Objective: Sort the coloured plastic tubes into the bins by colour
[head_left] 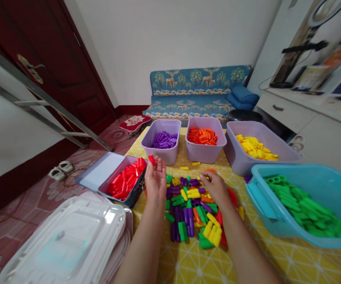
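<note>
My left hand [156,179] is turned palm up beside the metal box, with a red plastic building piece [151,159] held at its thumb and fingertips. My right hand [216,186] reaches over the far side of a mixed pile of plastic building pieces [189,215], fingers bent together; what they pinch, if anything, I cannot make out. An orange piece [211,170] shows just behind its knuckles. The pile holds purple, green, yellow, orange and red tube-like pieces, some joined. Red pieces [125,181] fill the open box [103,187] left of my left hand.
Lilac bins hold purple [164,140], orange [202,136] and yellow pieces [256,148] along the back. A turquoise bin [276,225] with green pieces stands right. Stacked clear lids [69,240] lie front left. Two loose yellow pieces [196,163] lie on the yellow tablecloth [185,262].
</note>
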